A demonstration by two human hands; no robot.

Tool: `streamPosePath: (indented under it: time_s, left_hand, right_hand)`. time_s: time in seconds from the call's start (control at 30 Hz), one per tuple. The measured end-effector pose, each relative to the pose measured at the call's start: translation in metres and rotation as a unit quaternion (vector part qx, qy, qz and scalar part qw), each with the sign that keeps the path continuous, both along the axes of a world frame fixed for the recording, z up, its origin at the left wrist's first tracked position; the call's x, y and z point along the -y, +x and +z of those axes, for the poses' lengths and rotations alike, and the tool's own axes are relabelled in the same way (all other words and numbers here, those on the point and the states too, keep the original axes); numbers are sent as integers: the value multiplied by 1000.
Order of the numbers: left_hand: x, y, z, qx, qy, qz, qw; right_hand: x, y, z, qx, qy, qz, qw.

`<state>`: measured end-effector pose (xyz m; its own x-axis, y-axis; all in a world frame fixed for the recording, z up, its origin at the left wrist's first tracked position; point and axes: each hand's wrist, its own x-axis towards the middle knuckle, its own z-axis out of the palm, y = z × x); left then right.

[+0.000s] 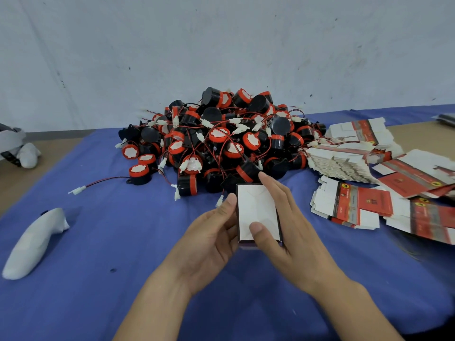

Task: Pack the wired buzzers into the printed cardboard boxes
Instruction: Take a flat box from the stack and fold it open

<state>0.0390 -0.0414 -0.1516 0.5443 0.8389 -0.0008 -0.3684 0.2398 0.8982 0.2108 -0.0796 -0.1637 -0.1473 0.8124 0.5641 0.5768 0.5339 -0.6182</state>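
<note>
A small cardboard box (256,207) sits between both hands, its white folded flaps facing up and a dark edge round them. My left hand (209,244) holds its left side, thumb on the upper left edge. My right hand (288,227) holds the right side, its thumb pressing on the white flap and its fingers along the far right edge. Just beyond the box lies a big pile of black and red wired buzzers (221,139) with red-black leads and white plugs. Whether a buzzer is inside the box is hidden.
Stacks of flat printed red, grey and white cartons (357,203) spread at the right. A white controller-shaped object (34,244) lies at the left on the blue cloth (110,242). One stray buzzer's lead with its white plug (81,189) trails left. A grey wall stands behind.
</note>
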Motion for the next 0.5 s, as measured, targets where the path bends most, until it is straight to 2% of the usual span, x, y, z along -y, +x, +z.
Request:
streamPosePath:
  time_s: [0.13, 0.3, 0.5]
  left_hand:
    - [2, -1, 2, 17, 20, 16, 1000]
    - [6, 2, 7, 44, 22, 45, 998]
    - [7, 1, 7, 15, 50, 60, 997]
  right_hand:
    - [3, -1, 1, -46, -4, 28, 999]
    - [2, 2, 2, -21, -33, 34, 999]
    - [1, 4, 2, -3, -34, 18, 999]
